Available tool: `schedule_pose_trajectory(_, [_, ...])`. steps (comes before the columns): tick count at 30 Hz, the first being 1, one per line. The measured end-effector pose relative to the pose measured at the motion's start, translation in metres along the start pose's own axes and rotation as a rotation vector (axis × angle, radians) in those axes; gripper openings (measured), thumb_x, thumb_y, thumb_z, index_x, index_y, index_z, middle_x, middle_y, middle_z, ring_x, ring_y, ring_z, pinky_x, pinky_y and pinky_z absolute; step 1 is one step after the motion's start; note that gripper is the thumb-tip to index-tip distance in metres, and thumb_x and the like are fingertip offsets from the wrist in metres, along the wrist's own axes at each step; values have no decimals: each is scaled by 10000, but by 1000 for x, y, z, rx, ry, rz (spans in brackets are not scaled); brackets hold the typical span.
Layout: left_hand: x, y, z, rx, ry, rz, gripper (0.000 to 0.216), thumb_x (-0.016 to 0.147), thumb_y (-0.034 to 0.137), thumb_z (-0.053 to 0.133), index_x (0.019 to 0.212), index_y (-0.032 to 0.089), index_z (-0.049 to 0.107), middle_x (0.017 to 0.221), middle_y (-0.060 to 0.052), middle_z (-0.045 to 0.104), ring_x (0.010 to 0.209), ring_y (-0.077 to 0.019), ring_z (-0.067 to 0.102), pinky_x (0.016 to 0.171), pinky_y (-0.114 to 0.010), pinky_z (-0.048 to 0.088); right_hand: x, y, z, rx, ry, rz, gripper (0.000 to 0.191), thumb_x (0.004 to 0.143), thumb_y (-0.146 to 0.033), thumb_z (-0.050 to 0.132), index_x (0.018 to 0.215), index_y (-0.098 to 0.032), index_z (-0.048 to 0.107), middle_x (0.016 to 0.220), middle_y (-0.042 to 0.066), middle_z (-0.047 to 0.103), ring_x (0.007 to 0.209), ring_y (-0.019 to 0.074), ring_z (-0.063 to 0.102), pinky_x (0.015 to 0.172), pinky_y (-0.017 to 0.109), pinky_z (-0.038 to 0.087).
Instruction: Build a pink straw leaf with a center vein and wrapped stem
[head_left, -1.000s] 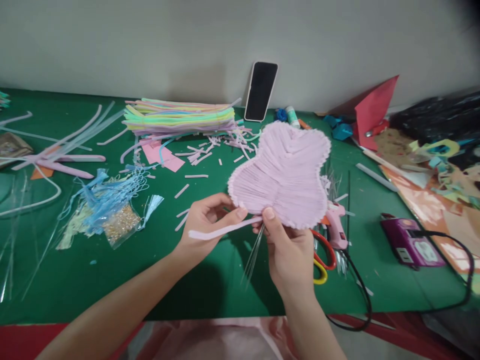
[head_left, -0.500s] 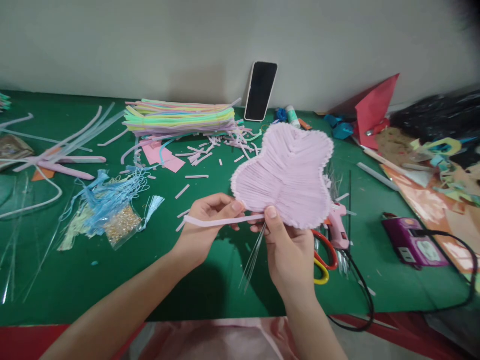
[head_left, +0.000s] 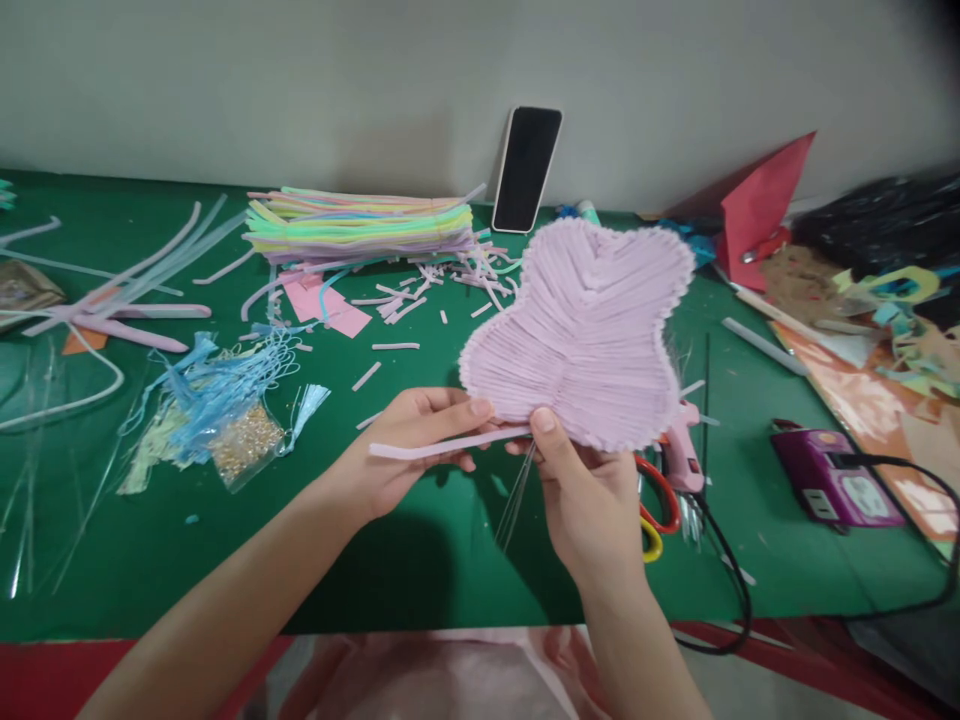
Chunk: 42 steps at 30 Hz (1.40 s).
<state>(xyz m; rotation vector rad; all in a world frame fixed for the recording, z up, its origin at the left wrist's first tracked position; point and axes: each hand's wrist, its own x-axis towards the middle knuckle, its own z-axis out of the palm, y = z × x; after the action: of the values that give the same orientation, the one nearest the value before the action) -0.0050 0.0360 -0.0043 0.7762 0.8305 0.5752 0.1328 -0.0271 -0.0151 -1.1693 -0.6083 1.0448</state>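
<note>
A lilac butterfly shape [head_left: 592, 320] of closely laid pipe cleaners with a fuzzy rim is held up above the table. My right hand [head_left: 589, 490] grips its bottom edge, thumb on the front near the middle. At the lower left edge, my left hand [head_left: 412, 440] pinches the butterfly with the thumb in front; the fingertips behind are partly hidden. One loose lilac pipe cleaner [head_left: 427, 450] runs from under my right thumb leftward across my left hand, its end bent. Thin metal wires [head_left: 515, 500] hang down below the butterfly, between my hands.
A bundle of pastel pipe cleaners [head_left: 360, 228], cut pieces and a propped phone [head_left: 529, 168] stand at the back. Tassels [head_left: 217, 375] and a bead bag [head_left: 246, 445] lie left. Scissors [head_left: 660, 500], a pink glue gun [head_left: 684, 450] and a purple corded box [head_left: 836, 480] are right.
The butterfly has risen slightly and shifted right, covering more of the things behind it. Both hands keep their hold, and the view has moved a little.
</note>
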Motion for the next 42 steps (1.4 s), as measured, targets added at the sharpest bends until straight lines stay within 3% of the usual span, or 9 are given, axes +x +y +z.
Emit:
schedule_pose_trajectory(18, [1,4,-3,84,29,-22,259,615,334,849,707,121,734,689,-43,646,583,-103,543,466,-184,454,1,3,-3,-70,-23,21,136,759,-328,748,816,-210,716,802,22,709,664,149,626,624,285,567])
schedule_pose_trajectory(27, [-1,1,1,134,32,147,237,711,390,785,718,157,746,728,-32,682,652,-118,574,570,-215,483,3,-2,2,44,65,65,180,738,-336,764,836,-193,713,795,8,716,677,133,647,584,250,572])
schedule_pose_trajectory(33, [-1,-1,1,-49,-56,67,193,722,330,794,761,145,756,784,-49,701,695,-114,610,573,-187,487,1,-3,3,42,22,65,122,766,-323,744,783,-212,696,729,-3,699,627,136,630,572,267,558])
schedule_pose_trajectory(37, [0,-3,-1,-99,-119,59,290,784,416,729,753,128,744,779,-65,700,725,-127,632,590,-187,505,1,-1,4,9,13,51,127,772,-334,737,809,-220,696,731,5,702,634,151,632,567,278,543])
schedule_pose_trajectory(42, [1,-4,-1,-33,-34,63,298,798,423,712,734,132,729,744,-42,683,691,-108,611,557,-169,494,1,2,3,-17,19,-27,120,764,-282,749,857,-230,694,793,-2,716,667,139,640,586,258,547])
